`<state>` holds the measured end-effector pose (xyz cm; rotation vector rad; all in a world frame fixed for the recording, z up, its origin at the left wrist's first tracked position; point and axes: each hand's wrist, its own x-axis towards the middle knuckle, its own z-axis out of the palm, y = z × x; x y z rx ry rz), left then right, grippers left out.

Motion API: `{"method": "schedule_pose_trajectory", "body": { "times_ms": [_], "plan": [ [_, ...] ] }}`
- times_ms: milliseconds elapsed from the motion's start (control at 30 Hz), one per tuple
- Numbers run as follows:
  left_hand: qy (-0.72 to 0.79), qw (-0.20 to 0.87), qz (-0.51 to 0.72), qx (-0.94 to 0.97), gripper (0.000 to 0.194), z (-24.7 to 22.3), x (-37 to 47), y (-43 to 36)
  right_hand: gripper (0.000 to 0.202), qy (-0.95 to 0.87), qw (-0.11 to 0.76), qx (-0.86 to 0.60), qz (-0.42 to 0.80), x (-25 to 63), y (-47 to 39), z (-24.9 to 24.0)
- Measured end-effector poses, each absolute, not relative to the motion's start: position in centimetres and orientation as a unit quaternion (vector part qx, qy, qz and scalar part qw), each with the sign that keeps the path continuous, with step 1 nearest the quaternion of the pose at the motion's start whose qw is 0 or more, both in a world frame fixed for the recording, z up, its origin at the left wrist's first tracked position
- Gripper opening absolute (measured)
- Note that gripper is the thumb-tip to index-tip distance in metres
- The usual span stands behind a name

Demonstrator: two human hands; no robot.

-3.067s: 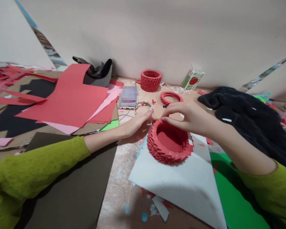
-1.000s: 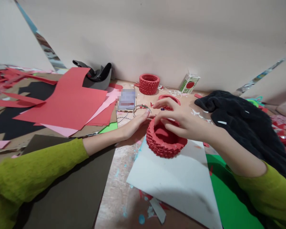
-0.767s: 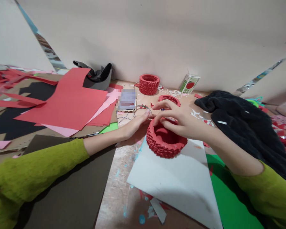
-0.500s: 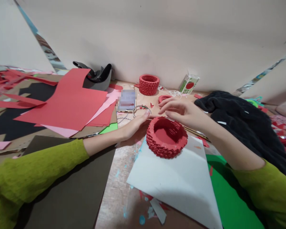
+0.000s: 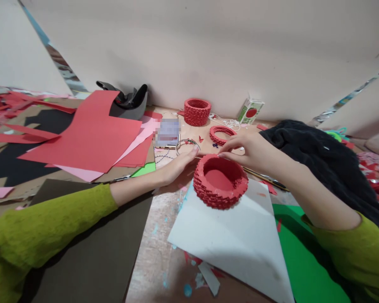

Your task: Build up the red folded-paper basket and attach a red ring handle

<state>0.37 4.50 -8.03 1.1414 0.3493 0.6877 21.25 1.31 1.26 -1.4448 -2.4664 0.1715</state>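
A round red folded-paper bowl (image 5: 219,200) stands on the white board (image 5: 236,235). My left hand (image 5: 183,164) lies along the bowl's far left side, its fingers stretched toward the bowl and partly hidden behind it. At the far rim, my right hand (image 5: 246,149) has thumb and fingertips closed together; anything between them is too small to make out. Just behind this hand lies a thin red paper ring (image 5: 222,135). Farther back stands a taller red paper cylinder (image 5: 197,112).
Red sheets (image 5: 91,134) cover the left side near a grey cap (image 5: 129,103). A phone (image 5: 168,132) lies behind my left hand. A small carton (image 5: 252,111), dark cloth (image 5: 322,164) and green sheet (image 5: 303,252) are at right.
My right hand has come down to the bowl's far rim and its fingers have drawn together, uncovering more of the red ring. My left hand has hardly moved.
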Motion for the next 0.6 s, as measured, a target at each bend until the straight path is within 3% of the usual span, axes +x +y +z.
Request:
{"method": "schedule_pose_trajectory", "body": {
  "times_ms": [400, 600],
  "plan": [
    [0.162, 0.776, 0.319, 0.519, 0.049, -7.91, 0.38, 4.36, 0.019, -0.867, 0.143, -0.476, 0.046, 21.19, 1.16, 1.48],
    [0.159, 0.781, 0.314, 0.516, 0.050, -7.93, 0.38, 4.37, 0.021, -0.878, 0.090, -0.470, 0.018, 21.12, 1.27, 1.33]
  ]
}}
